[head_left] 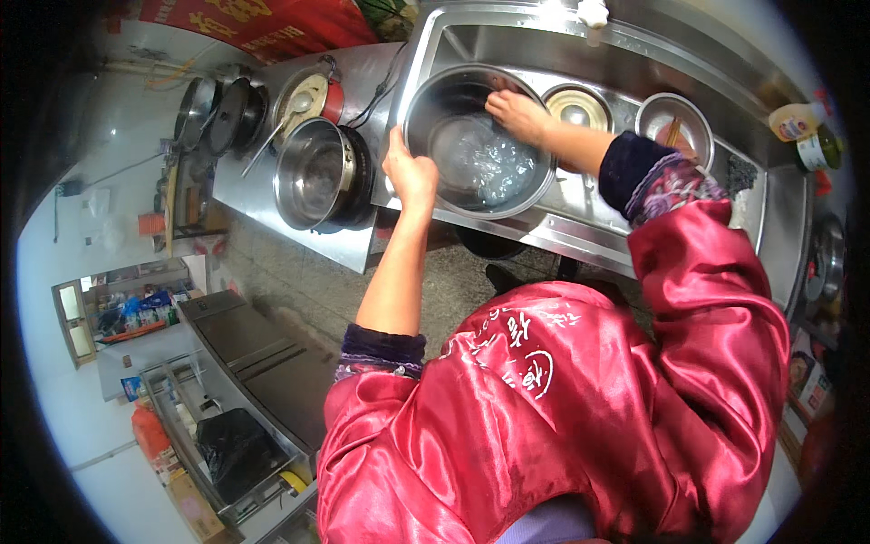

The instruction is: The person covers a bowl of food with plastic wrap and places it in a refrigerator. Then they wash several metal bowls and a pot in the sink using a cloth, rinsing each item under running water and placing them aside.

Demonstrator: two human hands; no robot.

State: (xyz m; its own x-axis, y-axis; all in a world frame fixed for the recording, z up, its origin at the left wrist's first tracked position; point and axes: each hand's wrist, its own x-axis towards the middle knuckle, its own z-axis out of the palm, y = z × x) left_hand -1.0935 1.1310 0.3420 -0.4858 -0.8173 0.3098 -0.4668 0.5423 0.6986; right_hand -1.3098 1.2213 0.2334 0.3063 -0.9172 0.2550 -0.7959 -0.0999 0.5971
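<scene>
A large, deep stainless steel pot (439, 116) sits tilted over the left part of the sink, with clear water (494, 170) in its bottom. My left hand (410, 174) is closed around the pot's left rim, thumb up. Inside the pot, against its far right wall, my right hand (518, 116) has its fingers bent and pressed together. Whether something lies under those fingers is hidden. Just right of the pot, in the sink, are a round yellowish metal basin (594, 102) and a steel bowl (696, 115) with brownish sticks in it.
The steel sink (580, 238) has a faucet (593, 13) at its far edge. On the left counter (245, 186) stand an empty steel pot (306, 177) and a red-sided pot with a ladle (299, 102). Pans (227, 116) hang at the left wall. Bottles (802, 127) stand at the right.
</scene>
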